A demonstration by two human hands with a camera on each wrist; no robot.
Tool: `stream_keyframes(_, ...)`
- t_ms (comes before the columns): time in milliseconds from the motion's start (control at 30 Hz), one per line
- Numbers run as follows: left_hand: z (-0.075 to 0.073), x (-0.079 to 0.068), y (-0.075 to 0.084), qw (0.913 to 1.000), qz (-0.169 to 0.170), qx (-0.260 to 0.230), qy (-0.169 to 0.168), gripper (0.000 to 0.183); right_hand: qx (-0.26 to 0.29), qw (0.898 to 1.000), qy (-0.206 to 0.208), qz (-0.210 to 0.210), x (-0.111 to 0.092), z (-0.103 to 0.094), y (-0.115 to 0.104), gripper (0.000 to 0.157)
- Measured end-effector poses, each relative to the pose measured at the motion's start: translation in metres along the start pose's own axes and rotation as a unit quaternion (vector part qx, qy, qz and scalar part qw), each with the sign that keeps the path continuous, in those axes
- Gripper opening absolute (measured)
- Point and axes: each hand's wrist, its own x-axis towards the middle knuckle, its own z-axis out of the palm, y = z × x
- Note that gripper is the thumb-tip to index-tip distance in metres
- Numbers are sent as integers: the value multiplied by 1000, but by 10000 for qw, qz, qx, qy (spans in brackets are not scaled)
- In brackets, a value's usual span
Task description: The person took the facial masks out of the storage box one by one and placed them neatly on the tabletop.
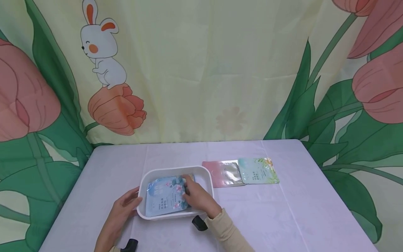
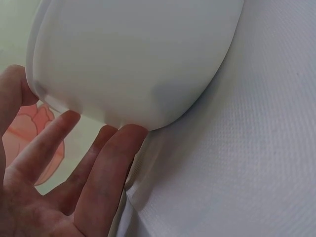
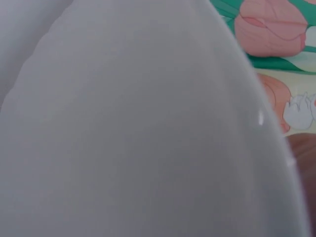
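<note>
A white plastic basin (image 1: pixel 204 179) sits on the table with a light-blue face mask packet (image 1: pixel 162 197) lying in it. At the basin's left end, my left hand (image 1: pixel 125 203) holds the rim. The left wrist view shows its thumb at the rim and fingertips (image 2: pixel 132 136) against the outer wall (image 2: pixel 133 59). My right hand (image 1: pixel 199 196) reaches over the basin's right side and grips the packet's right edge, partly covering it. A gold-toned corner shows behind the packet. In the right wrist view the basin's wall (image 3: pixel 148 123) hides most of that hand.
Right of the basin lie a pink-and-silver packet (image 1: pixel 221 174) and a light-green packet (image 1: pixel 259 171), edges overlapping. A white cloth (image 1: pixel 261 217) covers the table. Behind it hangs a curtain (image 1: pixel 201 70) printed with tulips and a rabbit.
</note>
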Motion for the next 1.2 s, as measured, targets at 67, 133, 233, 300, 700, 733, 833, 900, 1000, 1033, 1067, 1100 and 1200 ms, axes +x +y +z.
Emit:
stream_keyframes(67, 0, 0, 0, 10000, -17, 18, -4, 76, 130, 9999, 24, -33, 0, 0, -1, 58)
stream_keyframes(133, 0, 0, -1, 10000, -26, 48, -1, 77, 224, 9997, 58, -65, 0, -1, -1, 57)
stream_keyframes(233, 0, 0, -1, 10000, -30, 69, 6, 77, 246, 9996, 133, -75, 0, -1, -2, 58)
stream_keyframes(300, 0, 0, 0, 10000, -31, 68, 13, 77, 231, 9995, 202, -89, 0, -2, -2, 58)
stream_keyframes(700, 0, 2, -1, 10000, -72, 30, 7, 77, 221, 9983, 519, -170, 1, -8, -2, 56)
stream_keyframes(733, 0, 2, -1, 10000, -80, 33, 8, 77, 221, 9983, 519, -165, 0, -9, -2, 56)
stream_keyframes(833, 0, 1, -2, 10000, -85, 19, 16, 76, 233, 9983, 508, -192, -1, -11, -3, 56)
stream_keyframes(900, 0, 0, -1, 10000, -73, 22, 9, 76, 239, 9982, 511, -204, -2, -13, -3, 56)
stream_keyframes(1000, 0, 0, 0, 10000, -46, 6, 0, 77, 295, 9979, 530, -234, -3, -16, -3, 56)
stream_keyframes(1033, 0, 0, 0, 10000, -36, -2, -1, 78, 292, 9978, 545, -247, -3, -17, -4, 56)
stream_keyframes(1067, -1, 0, 0, 10000, -25, -5, -1, 79, 298, 9976, 561, -277, -4, -18, -4, 56)
stream_keyframes(1100, -1, 0, 1, 10000, -24, -9, 7, 80, 311, 9974, 576, -296, -5, -20, -5, 56)
stream_keyframes(1200, -1, 0, 1, 10000, -27, -20, 10, 80, 393, 9966, 613, -382, -8, -25, -7, 56)
